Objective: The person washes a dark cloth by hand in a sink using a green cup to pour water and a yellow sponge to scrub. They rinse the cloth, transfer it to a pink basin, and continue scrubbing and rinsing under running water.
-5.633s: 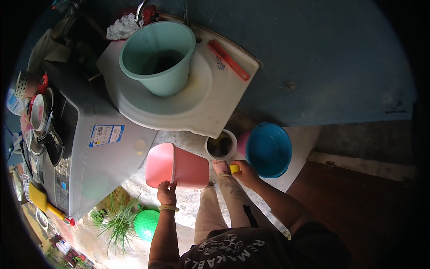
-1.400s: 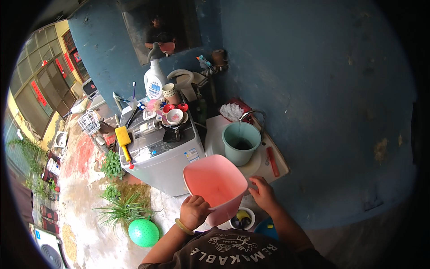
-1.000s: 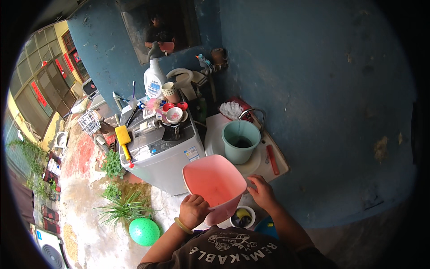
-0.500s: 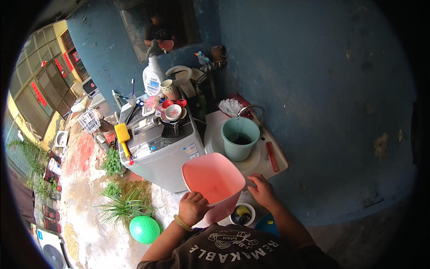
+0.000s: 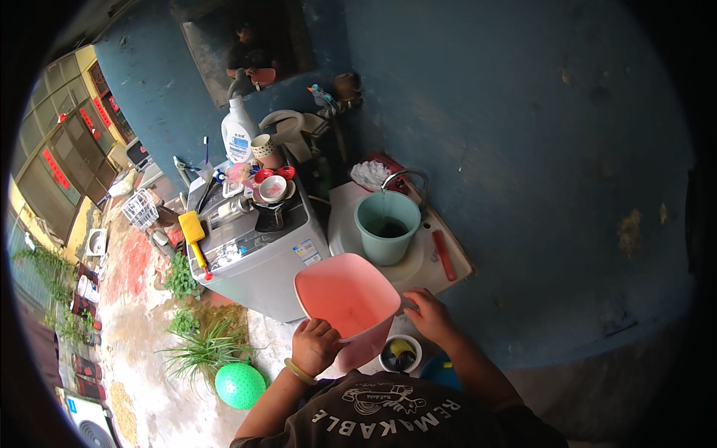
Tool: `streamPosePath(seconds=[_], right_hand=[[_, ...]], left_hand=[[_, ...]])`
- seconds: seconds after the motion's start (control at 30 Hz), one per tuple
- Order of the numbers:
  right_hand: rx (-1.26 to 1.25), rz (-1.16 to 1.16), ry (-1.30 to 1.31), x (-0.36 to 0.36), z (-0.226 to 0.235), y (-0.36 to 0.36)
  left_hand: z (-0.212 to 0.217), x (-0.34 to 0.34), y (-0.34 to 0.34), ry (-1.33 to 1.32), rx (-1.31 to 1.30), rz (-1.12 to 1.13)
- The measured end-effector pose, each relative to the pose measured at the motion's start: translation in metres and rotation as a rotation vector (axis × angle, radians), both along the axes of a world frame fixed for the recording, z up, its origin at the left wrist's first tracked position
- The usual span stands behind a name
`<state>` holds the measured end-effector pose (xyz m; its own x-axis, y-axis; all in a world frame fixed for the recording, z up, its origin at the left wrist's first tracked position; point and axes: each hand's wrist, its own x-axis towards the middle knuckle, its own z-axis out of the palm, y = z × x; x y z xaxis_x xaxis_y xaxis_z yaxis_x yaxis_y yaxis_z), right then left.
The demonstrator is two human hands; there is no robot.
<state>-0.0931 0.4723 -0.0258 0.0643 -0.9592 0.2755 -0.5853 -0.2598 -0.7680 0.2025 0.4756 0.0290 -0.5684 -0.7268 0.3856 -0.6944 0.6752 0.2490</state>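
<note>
Blue wall, pink bin (image 5: 345,297) between left hand (image 5: 314,346), right hand (image 5: 429,315)

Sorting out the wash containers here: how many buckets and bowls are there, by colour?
Pink bucket, held by the left hand and right hand: 1
Green bucket under the tap: 1
White bowl: 1
Blue basin, partly hidden: 1
Total: 4

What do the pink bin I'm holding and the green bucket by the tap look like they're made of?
The pink bin, held at its rim by the left hand and right hand, looks like thin moulded plastic: uniform colour, soft sheen, rounded corners. The green bucket also seems plastic, matte, with a smooth rolled rim.
</note>
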Motion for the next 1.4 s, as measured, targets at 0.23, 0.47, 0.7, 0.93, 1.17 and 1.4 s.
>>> streamPosePath(seconds=[0.23,0.47,0.7,0.93,1.17,1.4], right_hand=[[-0.025,0.034,-0.068,0.005,0.007,0.0],[-0.073,0.03,-0.01,0.008,0.012,0.0],[-0.08,0.038,-0.026,0.015,0.009,-0.002],[-0.092,0.033,0.004,0.019,0.011,-0.001],[-0.065,0.034,-0.019,0.021,0.011,0.003],[-0.086,0.059,-0.041,0.022,0.008,0.003]], left_hand=[[0.002,-0.005,0.0,0.003,0.009,0.0],[0.002,-0.007,-0.002,0.034,-0.003,-0.006],[0.002,-0.006,-0.004,0.016,-0.009,-0.017],[0.002,-0.003,-0.004,0.006,-0.003,-0.028],[0.0,-0.001,-0.003,-0.001,0.0,-0.029],[0.002,0.0,-0.002,0.005,0.004,-0.029]])
